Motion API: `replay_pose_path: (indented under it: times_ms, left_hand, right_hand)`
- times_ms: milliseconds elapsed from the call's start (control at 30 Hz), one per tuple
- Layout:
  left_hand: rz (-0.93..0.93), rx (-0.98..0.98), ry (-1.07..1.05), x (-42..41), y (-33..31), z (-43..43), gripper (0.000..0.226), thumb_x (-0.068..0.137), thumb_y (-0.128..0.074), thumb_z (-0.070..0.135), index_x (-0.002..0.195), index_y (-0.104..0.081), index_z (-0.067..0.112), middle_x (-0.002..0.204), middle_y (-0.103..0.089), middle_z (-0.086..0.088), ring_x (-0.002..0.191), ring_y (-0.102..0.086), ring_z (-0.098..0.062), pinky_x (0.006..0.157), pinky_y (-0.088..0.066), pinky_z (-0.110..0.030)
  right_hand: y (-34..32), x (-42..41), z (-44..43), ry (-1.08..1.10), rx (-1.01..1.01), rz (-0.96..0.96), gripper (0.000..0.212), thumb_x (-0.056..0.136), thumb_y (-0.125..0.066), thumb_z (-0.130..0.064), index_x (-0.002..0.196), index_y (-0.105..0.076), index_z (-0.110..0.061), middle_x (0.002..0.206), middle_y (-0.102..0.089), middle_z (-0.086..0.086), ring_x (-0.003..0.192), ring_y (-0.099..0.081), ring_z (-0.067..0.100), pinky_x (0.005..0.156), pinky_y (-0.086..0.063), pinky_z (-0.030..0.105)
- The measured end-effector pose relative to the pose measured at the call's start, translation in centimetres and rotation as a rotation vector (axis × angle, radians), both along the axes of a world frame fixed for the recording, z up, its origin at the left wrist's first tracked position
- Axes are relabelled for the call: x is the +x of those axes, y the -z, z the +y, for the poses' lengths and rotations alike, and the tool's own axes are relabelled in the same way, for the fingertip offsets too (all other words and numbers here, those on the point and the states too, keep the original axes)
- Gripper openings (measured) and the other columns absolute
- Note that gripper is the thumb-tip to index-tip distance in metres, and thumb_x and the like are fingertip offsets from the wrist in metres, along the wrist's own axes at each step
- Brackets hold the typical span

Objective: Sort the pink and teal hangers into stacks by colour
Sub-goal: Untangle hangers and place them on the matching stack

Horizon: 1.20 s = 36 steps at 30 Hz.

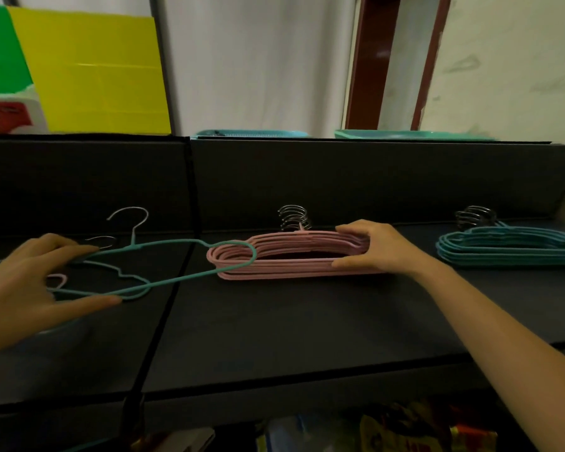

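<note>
A stack of pink hangers (284, 261) lies in the middle of the dark table (274, 327), hooks pointing to the back. My right hand (369, 247) grips the stack's right end, thumb in front and fingers over the top. A stack of teal hangers (509, 251) lies at the far right. At the left, my left hand (30, 285) holds a single teal hanger (163, 272), whose right tip overlaps the pink stack's left end. A pink hanger (57, 280) shows partly under my left hand, with another hook behind it.
A dark upright panel (340, 181) closes the back of the table. Behind it stand a yellow board (95, 70), a green board (0, 50) and two teal baskets (252, 134). A black seam (163, 318) runs front to back left of centre. Coloured items lie below the front edge.
</note>
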<state>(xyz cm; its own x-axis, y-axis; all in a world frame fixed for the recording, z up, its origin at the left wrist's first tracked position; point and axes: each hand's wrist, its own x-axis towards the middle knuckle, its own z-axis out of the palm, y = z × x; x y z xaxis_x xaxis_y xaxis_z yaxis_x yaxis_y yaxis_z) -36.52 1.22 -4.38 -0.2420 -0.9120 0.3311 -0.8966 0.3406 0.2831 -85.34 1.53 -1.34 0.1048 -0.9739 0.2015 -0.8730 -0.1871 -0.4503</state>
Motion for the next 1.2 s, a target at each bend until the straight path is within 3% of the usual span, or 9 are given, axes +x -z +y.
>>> replay_pose_path:
  times_ms: [100,167,333,567,667,833,900,1000,1200]
  left_hand:
    - [-0.023,-0.025,-0.026,-4.1,-2.0,2.0,0.065,0.049,-0.052,0.088,0.107,-0.038,0.061,0.101,-0.041,0.028,0.096,-0.044,-0.008,0.078,-0.047,-0.035]
    - [-0.051,-0.059,0.007,-7.1,-3.0,2.9,0.07,0.045,-0.042,0.094,0.105,-0.042,0.057,0.1,-0.038,0.033,0.096,-0.04,-0.002,0.08,-0.045,-0.034]
    - [-0.082,-0.146,0.043,-15.4,-4.2,2.4,0.117,0.039,-0.03,0.099,0.124,-0.054,0.022,0.105,-0.043,0.013,0.099,-0.04,-0.006,0.084,-0.046,-0.035]
    - [-0.057,-0.136,0.246,-30.5,-5.6,1.3,0.125,0.036,-0.021,0.1,0.133,-0.044,0.024,0.12,-0.043,0.006,0.102,-0.036,-0.003,0.082,-0.039,-0.027]
    - [-0.036,-0.148,0.351,-38.0,-6.1,0.8,0.123,0.037,-0.023,0.099,0.132,-0.046,0.024,0.114,-0.042,0.01,0.101,-0.036,-0.002,0.083,-0.04,-0.025]
    - [0.062,-0.116,0.501,-50.3,-5.9,0.6,0.111,0.044,-0.044,0.09,0.129,-0.049,0.019,0.109,-0.043,0.007,0.101,-0.043,-0.009,0.087,-0.047,-0.031]
    - [0.037,-0.077,0.502,-54.5,-5.9,0.6,0.101,0.052,-0.055,0.082,0.13,-0.047,0.018,0.115,-0.044,0.002,0.103,-0.042,-0.01,0.087,-0.046,-0.031]
    - [-0.02,-0.074,0.495,-59.2,-5.7,0.2,0.093,0.058,-0.052,0.075,0.131,-0.046,0.018,0.117,-0.044,0.0,0.102,-0.04,-0.011,0.083,-0.043,-0.028]
    - [-0.12,-0.08,0.425,-63.4,-4.1,-0.6,0.088,0.064,-0.056,0.074,0.131,-0.047,0.017,0.118,-0.045,-0.002,0.106,-0.043,-0.017,0.09,-0.043,-0.032]
  right_hand:
    - [0.0,-0.3,-0.1,-0.028,-0.01,0.076,0.081,0.068,-0.072,-0.053,0.138,-0.042,-0.024,0.138,-0.045,-0.004,0.122,-0.041,0.011,0.098,-0.038,0.028]
    - [0.0,-1.0,0.4,-0.035,-0.045,0.179,0.082,0.07,-0.068,-0.058,0.139,-0.039,-0.027,0.142,-0.04,-0.007,0.126,-0.037,0.011,0.101,-0.035,0.03]
    - [-0.6,-5.8,4.0,-0.027,-0.155,0.359,0.068,0.079,-0.06,-0.056,0.138,-0.039,-0.031,0.139,-0.043,-0.01,0.125,-0.039,0.01,0.101,-0.038,0.032]
    - [-1.8,-17.8,10.8,0.071,-0.049,0.375,0.047,0.081,-0.059,-0.054,0.125,-0.052,-0.038,0.122,-0.055,-0.019,0.112,-0.051,0.002,0.095,-0.044,0.03]
    - [-2.3,-23.1,13.7,0.119,0.008,0.416,0.044,0.082,-0.056,-0.054,0.124,-0.051,-0.04,0.118,-0.054,-0.023,0.11,-0.05,-0.002,0.093,-0.043,0.023]
    - [-2.5,-30.4,17.2,0.227,0.046,0.396,0.046,0.078,-0.053,-0.061,0.122,-0.05,-0.045,0.126,-0.05,-0.025,0.113,-0.047,-0.002,0.097,-0.043,0.03]
    - [-2.4,-32.4,18.0,0.235,0.053,0.341,0.057,0.068,-0.045,-0.075,0.118,-0.052,-0.047,0.121,-0.053,-0.027,0.107,-0.049,-0.005,0.094,-0.046,0.032]
    - [-2.3,-35.2,18.7,0.226,0.03,0.293,0.073,0.057,-0.029,-0.092,0.113,-0.051,-0.051,0.11,-0.056,-0.029,0.1,-0.053,-0.007,0.088,-0.049,0.03]
    - [-2.4,-38.3,19.0,0.207,0.024,0.24,0.077,0.054,-0.027,-0.095,0.113,-0.05,-0.051,0.109,-0.057,-0.028,0.099,-0.053,-0.01,0.088,-0.049,0.025]
